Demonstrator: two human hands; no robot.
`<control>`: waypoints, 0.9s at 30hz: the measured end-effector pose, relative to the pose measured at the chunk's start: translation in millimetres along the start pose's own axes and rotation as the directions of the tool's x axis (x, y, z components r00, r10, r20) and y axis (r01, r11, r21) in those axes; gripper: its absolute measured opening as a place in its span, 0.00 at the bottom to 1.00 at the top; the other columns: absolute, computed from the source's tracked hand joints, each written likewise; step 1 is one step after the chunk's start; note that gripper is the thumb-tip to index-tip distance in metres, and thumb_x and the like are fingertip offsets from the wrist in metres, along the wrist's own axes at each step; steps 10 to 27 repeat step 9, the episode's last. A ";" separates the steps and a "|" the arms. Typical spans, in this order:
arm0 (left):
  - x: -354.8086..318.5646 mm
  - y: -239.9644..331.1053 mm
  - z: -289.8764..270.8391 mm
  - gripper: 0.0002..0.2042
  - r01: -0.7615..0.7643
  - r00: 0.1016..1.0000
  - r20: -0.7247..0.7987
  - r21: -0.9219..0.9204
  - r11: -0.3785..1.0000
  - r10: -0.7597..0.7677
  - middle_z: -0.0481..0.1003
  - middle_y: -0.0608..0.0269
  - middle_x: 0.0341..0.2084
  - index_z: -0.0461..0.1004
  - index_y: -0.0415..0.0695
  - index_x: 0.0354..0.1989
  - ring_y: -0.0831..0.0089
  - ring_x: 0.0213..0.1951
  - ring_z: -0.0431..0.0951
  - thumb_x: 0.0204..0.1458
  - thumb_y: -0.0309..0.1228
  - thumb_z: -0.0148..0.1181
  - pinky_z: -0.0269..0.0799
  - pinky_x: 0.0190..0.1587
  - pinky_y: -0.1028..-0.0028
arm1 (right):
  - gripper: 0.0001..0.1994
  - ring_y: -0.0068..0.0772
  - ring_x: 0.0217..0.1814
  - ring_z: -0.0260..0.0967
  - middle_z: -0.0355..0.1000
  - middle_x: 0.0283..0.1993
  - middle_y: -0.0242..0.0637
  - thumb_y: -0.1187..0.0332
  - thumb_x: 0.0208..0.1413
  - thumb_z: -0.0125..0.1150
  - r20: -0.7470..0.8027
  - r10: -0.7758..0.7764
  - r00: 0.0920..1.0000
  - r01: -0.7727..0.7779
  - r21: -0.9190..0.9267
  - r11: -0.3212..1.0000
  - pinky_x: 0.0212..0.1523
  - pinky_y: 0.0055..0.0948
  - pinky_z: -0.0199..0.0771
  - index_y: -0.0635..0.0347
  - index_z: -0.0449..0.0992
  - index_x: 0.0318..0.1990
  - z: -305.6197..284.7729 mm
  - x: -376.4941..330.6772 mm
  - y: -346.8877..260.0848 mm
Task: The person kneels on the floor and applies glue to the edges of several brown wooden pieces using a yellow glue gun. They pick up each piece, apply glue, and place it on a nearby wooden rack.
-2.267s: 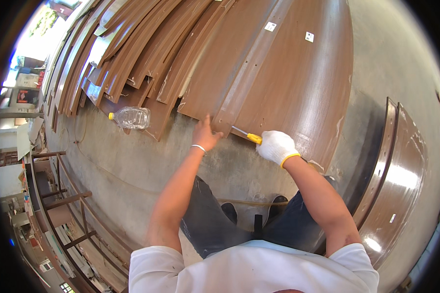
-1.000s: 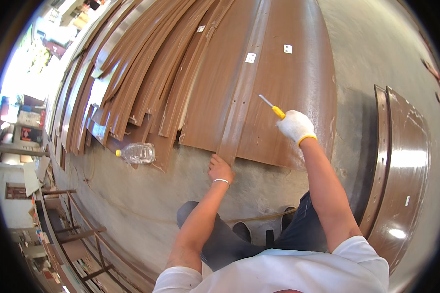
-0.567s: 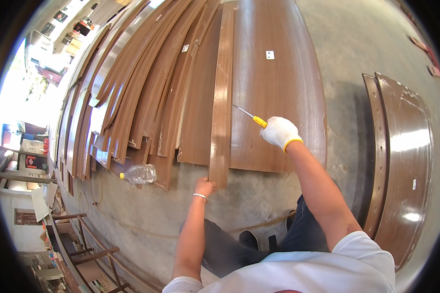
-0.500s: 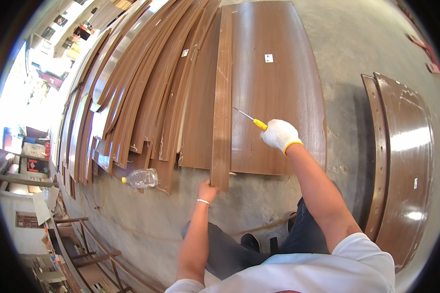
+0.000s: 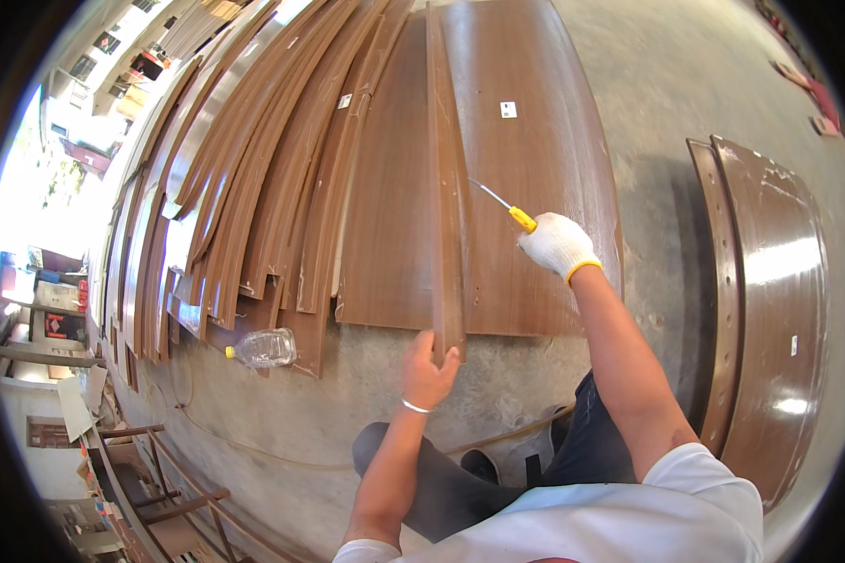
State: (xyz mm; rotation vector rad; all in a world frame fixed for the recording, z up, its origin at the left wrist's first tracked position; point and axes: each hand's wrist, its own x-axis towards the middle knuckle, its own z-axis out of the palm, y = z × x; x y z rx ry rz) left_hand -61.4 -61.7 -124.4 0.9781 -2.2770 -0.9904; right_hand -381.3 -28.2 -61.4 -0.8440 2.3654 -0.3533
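Observation:
My bare left hand [image 5: 427, 375], a white band at its wrist, grips the near end of a long narrow brown board [image 5: 448, 253]. That board seems turned partly up on its edge and lies along a wide brown panel [image 5: 535, 206], which carries a small white label [image 5: 508, 110]. In a white knit glove, my right hand [image 5: 560, 246] is closed round the yellow handle of a screwdriver [image 5: 498, 200]. Its metal shaft points up and left over the panel, with the tip close to the narrow board.
Many brown boards [image 5: 282, 188] lie overlapped at the left. A clear plastic bottle [image 5: 265, 348] with a yellow cap rests by their near ends. More brown panels [image 5: 781, 281] lie at the right. A thin hose [image 5: 300, 464] crosses the concrete floor near my feet. Metal framing [image 5: 174, 469] stands lower left.
My left hand has moved right and up, and the narrow board's near end has shifted right and tilted with it. My gloved hand has moved slightly right with the screwdriver.

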 end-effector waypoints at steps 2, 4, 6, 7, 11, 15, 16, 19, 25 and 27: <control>8.2 1.4 13.6 0.16 0.078 0.996 0.050 -0.215 0.974 -0.068 0.78 0.43 0.34 0.75 0.37 0.45 0.44 0.37 0.80 0.52 0.32 0.69 0.76 0.41 0.58 | 0.20 0.56 0.51 0.81 0.82 0.46 0.52 0.52 0.58 0.60 0.014 0.040 0.999 -0.041 0.052 0.998 0.53 0.48 0.80 0.61 0.84 0.45 -5.0 1.0 5.0; 20.1 -3.3 22.2 0.16 0.035 0.997 0.078 -0.186 0.982 -0.020 0.78 0.44 0.32 0.74 0.36 0.44 0.44 0.36 0.79 0.53 0.32 0.69 0.75 0.40 0.58 | 0.19 0.46 0.38 0.82 0.82 0.37 0.47 0.53 0.59 0.60 -0.029 0.015 0.999 -0.014 0.022 1.000 0.43 0.44 0.81 0.60 0.83 0.44 -5.8 3.2 9.2; 29.9 -11.7 26.1 0.17 -0.029 0.995 0.091 -0.092 0.995 0.037 0.79 0.44 0.33 0.74 0.36 0.45 0.44 0.37 0.80 0.53 0.33 0.70 0.76 0.41 0.57 | 0.18 0.41 0.31 0.82 0.81 0.32 0.45 0.53 0.60 0.60 -0.050 0.010 0.999 -0.009 0.019 1.000 0.38 0.41 0.82 0.59 0.82 0.44 -4.8 6.0 14.8; 32.2 -15.7 27.7 0.17 -0.053 0.993 0.102 -0.056 0.997 0.058 0.79 0.45 0.34 0.74 0.36 0.46 0.45 0.37 0.80 0.53 0.33 0.70 0.76 0.41 0.56 | 0.18 0.40 0.31 0.82 0.82 0.33 0.45 0.53 0.60 0.60 -0.051 0.013 0.999 -0.012 0.027 1.000 0.38 0.41 0.82 0.59 0.82 0.44 -4.7 6.7 17.7; 26.1 -19.8 31.7 0.19 -0.147 0.979 0.161 0.126 0.981 0.126 0.79 0.45 0.39 0.74 0.40 0.48 0.46 0.41 0.81 0.53 0.36 0.71 0.75 0.46 0.52 | 0.18 0.40 0.31 0.82 0.82 0.33 0.45 0.53 0.61 0.60 -0.061 0.020 0.998 -0.018 0.031 0.999 0.37 0.41 0.82 0.60 0.82 0.44 -9.3 9.6 22.5; 26.1 -19.8 31.7 0.19 -0.147 0.979 0.161 0.126 0.981 0.126 0.79 0.45 0.39 0.74 0.40 0.48 0.46 0.41 0.81 0.53 0.36 0.71 0.75 0.46 0.52 | 0.18 0.40 0.31 0.82 0.82 0.33 0.45 0.53 0.61 0.60 -0.061 0.020 0.998 -0.018 0.031 0.999 0.37 0.41 0.82 0.60 0.82 0.44 -9.3 9.6 22.5; 26.1 -19.8 31.7 0.19 -0.147 0.979 0.161 0.126 0.981 0.126 0.79 0.45 0.39 0.74 0.40 0.48 0.46 0.41 0.81 0.53 0.36 0.71 0.75 0.46 0.52 | 0.18 0.40 0.31 0.82 0.82 0.33 0.45 0.53 0.61 0.60 -0.061 0.020 0.998 -0.018 0.031 0.999 0.37 0.41 0.82 0.60 0.82 0.44 -9.3 9.6 22.5; 26.1 -19.8 31.7 0.19 -0.147 0.979 0.161 0.126 0.981 0.126 0.79 0.45 0.39 0.74 0.40 0.48 0.46 0.41 0.81 0.53 0.36 0.71 0.75 0.46 0.52 | 0.18 0.40 0.31 0.82 0.82 0.33 0.45 0.53 0.61 0.60 -0.061 0.020 0.998 -0.018 0.031 0.999 0.37 0.41 0.82 0.60 0.82 0.44 -9.3 9.6 22.5; 26.1 -19.8 31.7 0.19 -0.147 0.979 0.161 0.126 0.981 0.126 0.79 0.45 0.39 0.74 0.40 0.48 0.46 0.41 0.81 0.53 0.36 0.71 0.75 0.46 0.52 | 0.18 0.40 0.31 0.82 0.82 0.33 0.45 0.53 0.61 0.60 -0.061 0.020 0.998 -0.018 0.031 0.999 0.37 0.41 0.82 0.60 0.82 0.44 -9.3 9.6 22.5; 26.1 -19.8 31.7 0.19 -0.147 0.979 0.161 0.126 0.981 0.126 0.79 0.45 0.39 0.74 0.40 0.48 0.46 0.41 0.81 0.53 0.36 0.71 0.75 0.46 0.52 | 0.18 0.40 0.31 0.82 0.82 0.33 0.45 0.53 0.61 0.60 -0.061 0.020 0.998 -0.018 0.031 0.999 0.37 0.41 0.82 0.60 0.82 0.44 -9.3 9.6 22.5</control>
